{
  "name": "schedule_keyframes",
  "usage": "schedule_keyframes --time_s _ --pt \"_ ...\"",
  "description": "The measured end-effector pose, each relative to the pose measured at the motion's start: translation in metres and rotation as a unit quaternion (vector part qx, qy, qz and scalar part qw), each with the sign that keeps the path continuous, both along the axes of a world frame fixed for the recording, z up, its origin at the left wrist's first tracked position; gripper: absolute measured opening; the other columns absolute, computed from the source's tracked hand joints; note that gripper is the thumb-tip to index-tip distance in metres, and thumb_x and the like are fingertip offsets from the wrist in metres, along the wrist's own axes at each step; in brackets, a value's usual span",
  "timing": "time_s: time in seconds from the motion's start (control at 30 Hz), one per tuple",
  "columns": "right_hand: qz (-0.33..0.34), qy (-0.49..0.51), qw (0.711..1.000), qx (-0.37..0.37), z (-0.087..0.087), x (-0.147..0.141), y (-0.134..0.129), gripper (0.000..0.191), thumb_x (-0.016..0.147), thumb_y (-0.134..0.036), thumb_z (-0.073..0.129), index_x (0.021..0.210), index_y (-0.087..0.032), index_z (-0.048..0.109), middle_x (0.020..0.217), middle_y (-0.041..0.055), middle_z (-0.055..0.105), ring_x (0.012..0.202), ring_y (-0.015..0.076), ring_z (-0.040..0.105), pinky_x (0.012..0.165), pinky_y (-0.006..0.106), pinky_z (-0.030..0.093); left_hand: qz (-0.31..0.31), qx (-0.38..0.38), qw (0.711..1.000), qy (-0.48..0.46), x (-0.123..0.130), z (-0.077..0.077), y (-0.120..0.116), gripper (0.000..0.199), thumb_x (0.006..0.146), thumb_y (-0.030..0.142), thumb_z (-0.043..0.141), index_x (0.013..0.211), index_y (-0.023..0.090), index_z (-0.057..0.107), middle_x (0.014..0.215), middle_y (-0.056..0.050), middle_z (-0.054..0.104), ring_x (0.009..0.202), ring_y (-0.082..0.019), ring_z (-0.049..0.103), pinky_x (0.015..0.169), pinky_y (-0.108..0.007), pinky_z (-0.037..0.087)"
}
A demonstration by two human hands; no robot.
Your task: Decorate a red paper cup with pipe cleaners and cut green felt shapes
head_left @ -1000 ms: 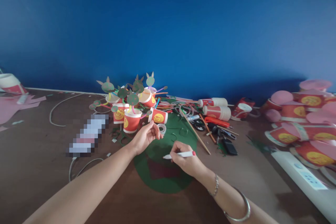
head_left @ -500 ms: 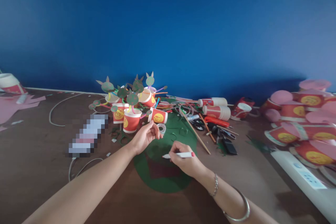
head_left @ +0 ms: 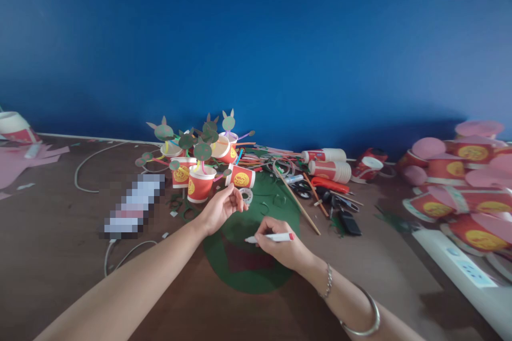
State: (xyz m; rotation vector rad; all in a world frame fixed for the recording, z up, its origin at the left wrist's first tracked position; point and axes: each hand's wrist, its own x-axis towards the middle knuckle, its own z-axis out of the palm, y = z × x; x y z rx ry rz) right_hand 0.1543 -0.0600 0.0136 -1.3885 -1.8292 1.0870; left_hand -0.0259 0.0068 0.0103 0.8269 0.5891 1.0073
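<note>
My right hand (head_left: 277, 241) is closed round a white marker (head_left: 280, 237) with a red end, its tip pointing left just above the green mat (head_left: 256, 279). My left hand (head_left: 224, 206) hovers over the mat's left edge, fingers curled but apart, with nothing visible in it. Just beyond its fingertips are a roll of tape (head_left: 247, 196) and a red and white paper cup (head_left: 241, 176) lying on its side. Upright cups (head_left: 200, 187) with green paper animal heads stand behind my left hand. A dark reddish patch (head_left: 246, 258) shows on the mat.
Stacked cups (head_left: 330, 171), sticks (head_left: 300, 202), an orange tool (head_left: 330, 185) and a black object (head_left: 350, 222) lie at right. Further right are a power strip (head_left: 460, 264) and cups with pink paper (head_left: 446, 170). A blurred-out phone (head_left: 134, 205) with a cable sits left.
My right hand has shifted slightly left with the marker. My left hand has stayed where it was.
</note>
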Motion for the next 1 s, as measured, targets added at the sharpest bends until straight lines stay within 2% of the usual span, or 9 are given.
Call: schedule_keyframes --time_s 0.37,0.67,1.0 --pt "0.0 -0.012 1.0 0.017 -0.0002 0.0011 0.0015 0.013 0.068 -0.01 0.05 0.057 -0.017 0.052 0.054 -0.0021 0.059 0.051 0.0091 0.048 0.046 0.018 0.034 -0.003 0.003 1.0 -0.003 -0.0006 -0.0003 0.0 0.035 0.084 0.04 0.051 0.062 0.014 0.057 0.055 -0.003 0.057 0.067 -0.018 0.06 0.081 -0.033 0.043" --pt "-0.026 -0.002 1.0 0.016 -0.0017 0.0009 0.0025 0.012 0.071 -0.014 0.051 0.06 -0.017 0.052 0.055 -0.0015 0.059 0.053 0.0106 0.051 0.048 0.019 0.036 -0.006 0.005 1.0 -0.003 -0.0011 -0.0029 0.0011 0.035 0.084 0.04 0.051 0.063 0.014 0.058 0.055 -0.003 0.057 0.067 -0.018 0.059 0.08 -0.033 0.043" --pt "-0.015 -0.016 1.0 0.019 -0.0027 0.0008 0.0019 0.011 0.074 -0.018 0.052 0.063 -0.017 0.053 0.058 -0.0009 0.058 0.054 0.0103 0.05 0.049 0.019 0.036 -0.003 0.005 1.0 0.002 -0.0006 -0.0005 -0.0002 0.037 0.085 0.043 0.049 0.063 0.014 0.057 0.055 -0.003 0.057 0.068 -0.018 0.059 0.08 -0.033 0.043"
